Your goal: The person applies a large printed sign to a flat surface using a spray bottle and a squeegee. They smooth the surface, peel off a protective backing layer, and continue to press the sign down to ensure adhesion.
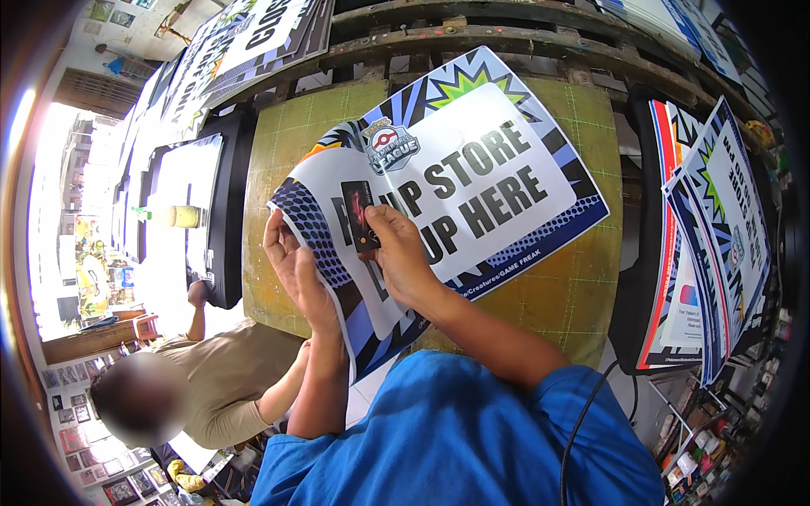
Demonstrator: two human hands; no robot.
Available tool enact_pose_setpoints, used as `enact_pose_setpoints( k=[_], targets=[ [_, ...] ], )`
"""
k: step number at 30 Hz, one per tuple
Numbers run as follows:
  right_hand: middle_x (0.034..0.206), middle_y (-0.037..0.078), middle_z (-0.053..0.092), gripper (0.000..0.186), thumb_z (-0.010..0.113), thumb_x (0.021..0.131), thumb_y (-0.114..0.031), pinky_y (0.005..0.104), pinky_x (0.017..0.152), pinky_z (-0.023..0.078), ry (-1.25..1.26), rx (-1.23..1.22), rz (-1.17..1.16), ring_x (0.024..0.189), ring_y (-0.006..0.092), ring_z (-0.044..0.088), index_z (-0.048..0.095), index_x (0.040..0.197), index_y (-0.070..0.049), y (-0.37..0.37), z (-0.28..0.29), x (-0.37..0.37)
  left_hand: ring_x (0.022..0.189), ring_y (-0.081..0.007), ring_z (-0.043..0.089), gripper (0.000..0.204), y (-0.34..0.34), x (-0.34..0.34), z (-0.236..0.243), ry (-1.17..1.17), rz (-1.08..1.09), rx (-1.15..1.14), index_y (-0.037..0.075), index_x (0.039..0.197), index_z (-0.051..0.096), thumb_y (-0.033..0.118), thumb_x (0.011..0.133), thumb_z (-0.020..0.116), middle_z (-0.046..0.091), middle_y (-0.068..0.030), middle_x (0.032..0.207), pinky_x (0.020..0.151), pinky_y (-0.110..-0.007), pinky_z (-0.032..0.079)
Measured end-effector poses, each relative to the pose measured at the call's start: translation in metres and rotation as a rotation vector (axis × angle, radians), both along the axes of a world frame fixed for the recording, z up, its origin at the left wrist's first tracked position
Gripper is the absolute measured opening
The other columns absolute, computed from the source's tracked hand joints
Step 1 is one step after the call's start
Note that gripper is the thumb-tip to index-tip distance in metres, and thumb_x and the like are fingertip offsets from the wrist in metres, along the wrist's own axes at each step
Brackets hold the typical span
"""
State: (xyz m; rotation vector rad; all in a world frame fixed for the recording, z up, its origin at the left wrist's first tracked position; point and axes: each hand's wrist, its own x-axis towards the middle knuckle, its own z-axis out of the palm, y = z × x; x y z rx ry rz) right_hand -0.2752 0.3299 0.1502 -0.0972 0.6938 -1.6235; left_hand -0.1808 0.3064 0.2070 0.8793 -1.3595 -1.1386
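Note:
A large printed sign sheet with bold dark lettering, a green starburst and a blue patterned border lies slanted on a yellow-green gridded cutting mat. Its left end is lifted and curls upward. My left hand holds that raised left edge, fingers at the border. In my right hand is a small dark card with a red design, pinched between thumb and fingers and set against the face of the sheet near its curled part. The fingertips behind the card are hidden.
Printed signs are stacked at the right on a dark surface. More sign boards lie at the far left, before wooden slats. A co-worker in a tan shirt is close at my left, by a bottle. A black cable crosses my right side.

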Motion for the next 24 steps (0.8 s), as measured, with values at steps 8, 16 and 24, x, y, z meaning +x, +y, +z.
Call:
enact_pose_setpoints(
  k=[8,16,24],
  targets=[
    [0.076,0.007,0.069,0.031,0.059,0.094,-0.03,0.035,0.066,0.05,1.106,0.082,-0.17,0.069,0.0185,0.065,0.068,0.081,-0.003,-0.077,-0.064,-0.112,0.131,-0.021,0.042,0.068,0.003,0.001,0.018,0.022,-0.021,0.072,-0.003,0.145,0.034,-0.01,0.077,0.035,0.041,-0.0163,0.143,0.112,-0.035,0.031],
    [0.083,0.018,0.069,0.028,0.06,0.089,-0.032,0.0489,0.07,0.052,1.881,0.568,-0.15,0.079,0.0379,0.067,0.066,0.082,-0.005,-0.146,-0.1,-0.221,0.141,-0.0242,0.033,0.076,0.0,0.01,0.022,-0.19,-0.057,0.014,-0.007,0.147,0.031,-0.005,0.071,0.036,0.032,-0.0189,0.153,0.118,-0.036,0.022],
    [0.083,0.022,0.069,0.026,0.063,0.086,-0.028,0.0476,0.073,0.055,1.966,0.336,-0.055,0.08,0.0391,0.068,0.069,0.083,-0.003,-0.202,-0.117,-0.161,0.139,-0.0234,0.035,0.086,-0.003,0.013,0.019,-0.182,-0.058,0.056,-0.003,0.152,0.02,0.002,0.069,0.044,0.028,-0.0186,0.154,0.117,-0.035,0.023]
  ],
)
